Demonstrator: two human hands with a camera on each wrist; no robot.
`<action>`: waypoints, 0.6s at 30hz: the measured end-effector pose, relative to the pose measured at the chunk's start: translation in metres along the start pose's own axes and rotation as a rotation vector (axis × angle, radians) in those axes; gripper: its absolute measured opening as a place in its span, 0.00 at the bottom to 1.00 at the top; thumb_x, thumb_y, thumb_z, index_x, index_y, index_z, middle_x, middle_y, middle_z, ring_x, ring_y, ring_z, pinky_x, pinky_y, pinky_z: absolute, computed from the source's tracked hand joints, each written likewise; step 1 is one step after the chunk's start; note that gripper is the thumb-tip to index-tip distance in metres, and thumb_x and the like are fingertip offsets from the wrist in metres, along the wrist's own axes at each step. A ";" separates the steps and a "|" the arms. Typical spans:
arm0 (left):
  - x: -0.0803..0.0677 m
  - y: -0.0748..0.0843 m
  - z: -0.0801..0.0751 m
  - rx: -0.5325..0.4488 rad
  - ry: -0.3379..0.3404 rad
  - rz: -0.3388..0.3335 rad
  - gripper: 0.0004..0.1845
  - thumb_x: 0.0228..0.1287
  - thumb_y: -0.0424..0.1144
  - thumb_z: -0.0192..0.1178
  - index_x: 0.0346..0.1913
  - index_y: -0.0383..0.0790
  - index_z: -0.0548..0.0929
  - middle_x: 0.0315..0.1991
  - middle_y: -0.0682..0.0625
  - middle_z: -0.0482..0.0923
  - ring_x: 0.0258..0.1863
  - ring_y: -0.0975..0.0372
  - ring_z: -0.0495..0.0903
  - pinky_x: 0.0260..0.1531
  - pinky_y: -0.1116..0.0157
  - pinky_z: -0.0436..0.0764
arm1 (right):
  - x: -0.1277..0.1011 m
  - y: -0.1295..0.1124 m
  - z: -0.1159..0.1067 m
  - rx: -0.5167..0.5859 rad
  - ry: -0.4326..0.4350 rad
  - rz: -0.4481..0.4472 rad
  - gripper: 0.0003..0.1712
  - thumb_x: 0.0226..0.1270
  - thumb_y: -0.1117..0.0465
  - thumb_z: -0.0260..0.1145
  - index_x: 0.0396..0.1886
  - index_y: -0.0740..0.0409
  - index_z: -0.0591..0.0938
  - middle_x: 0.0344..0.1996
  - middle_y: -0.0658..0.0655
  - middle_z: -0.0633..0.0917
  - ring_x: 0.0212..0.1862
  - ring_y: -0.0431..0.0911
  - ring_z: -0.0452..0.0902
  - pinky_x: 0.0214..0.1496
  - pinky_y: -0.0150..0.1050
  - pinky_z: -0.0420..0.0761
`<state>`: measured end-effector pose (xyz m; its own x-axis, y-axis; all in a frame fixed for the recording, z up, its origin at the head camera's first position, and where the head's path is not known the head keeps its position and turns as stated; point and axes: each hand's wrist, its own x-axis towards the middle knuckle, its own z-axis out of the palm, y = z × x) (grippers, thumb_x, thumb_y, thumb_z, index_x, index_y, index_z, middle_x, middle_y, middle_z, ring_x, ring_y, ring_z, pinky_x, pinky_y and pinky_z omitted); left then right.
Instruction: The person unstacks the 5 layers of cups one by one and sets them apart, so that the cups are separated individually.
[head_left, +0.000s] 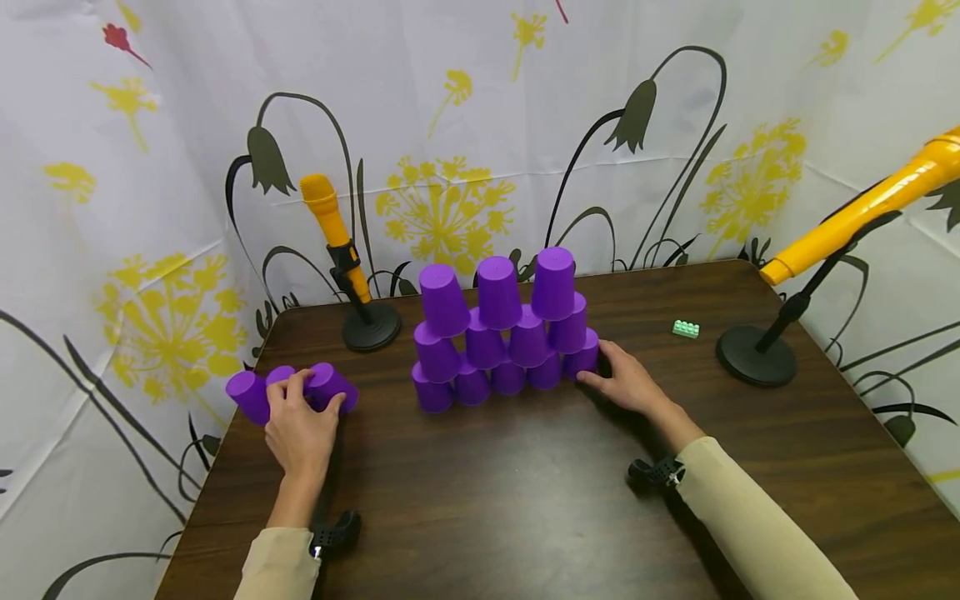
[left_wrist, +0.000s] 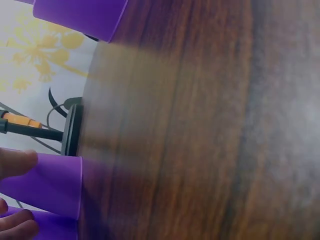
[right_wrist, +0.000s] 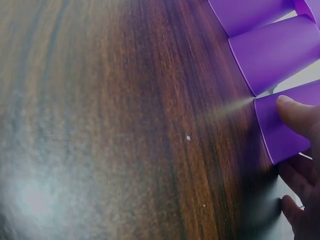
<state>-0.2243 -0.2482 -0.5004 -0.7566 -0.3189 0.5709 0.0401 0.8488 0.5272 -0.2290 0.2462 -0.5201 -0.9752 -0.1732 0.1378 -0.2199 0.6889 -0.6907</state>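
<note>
Purple upside-down cups stand in a three-tier stack (head_left: 485,343) on the table, three of them along its top tier. At the stack's right end, my right hand (head_left: 624,380) holds the outermost bottom cup (head_left: 582,355); the right wrist view shows the thumb on that cup's near side and fingers around the other side. Off to the left, three more cups stand side by side. My left hand (head_left: 301,427) grips the rightmost of these, a purple cup (head_left: 330,385), between thumb and fingers. The hand partly covers the middle cup (head_left: 281,375); the left cup (head_left: 248,395) is beside it.
A yellow microphone (head_left: 320,198) on a black stand (head_left: 372,327) rises behind the left cups. Another yellow microphone (head_left: 862,208) leans over its round base (head_left: 756,357) at the right. A small green toy brick (head_left: 686,328) lies toward the back. Flowered cloth (head_left: 465,100) hangs behind the table (head_left: 480,500).
</note>
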 end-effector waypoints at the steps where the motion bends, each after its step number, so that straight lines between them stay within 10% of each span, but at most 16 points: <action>1: 0.000 0.000 -0.001 -0.002 0.009 0.007 0.31 0.43 0.40 0.81 0.54 0.43 0.81 0.47 0.39 0.73 0.31 0.36 0.77 0.29 0.40 0.75 | -0.001 0.000 0.000 0.001 0.001 0.002 0.39 0.63 0.51 0.71 0.69 0.62 0.68 0.61 0.67 0.75 0.64 0.62 0.69 0.65 0.59 0.66; 11: 0.017 0.045 -0.019 -0.127 0.187 0.230 0.22 0.54 0.46 0.73 0.51 0.42 0.83 0.42 0.39 0.72 0.42 0.46 0.76 0.32 0.49 0.75 | 0.000 0.001 -0.001 -0.009 0.000 0.003 0.39 0.63 0.51 0.71 0.68 0.63 0.68 0.61 0.67 0.75 0.64 0.61 0.70 0.65 0.58 0.66; 18: 0.026 0.112 -0.028 -0.431 0.057 0.335 0.22 0.57 0.37 0.70 0.56 0.41 0.81 0.48 0.42 0.75 0.47 0.52 0.76 0.41 0.54 0.78 | 0.000 0.002 0.000 -0.008 0.005 -0.003 0.38 0.63 0.52 0.71 0.67 0.62 0.69 0.60 0.67 0.76 0.63 0.61 0.71 0.64 0.58 0.67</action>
<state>-0.2216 -0.1729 -0.4085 -0.6201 -0.0933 0.7790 0.5460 0.6617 0.5139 -0.2295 0.2477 -0.5219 -0.9747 -0.1717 0.1433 -0.2229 0.6940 -0.6846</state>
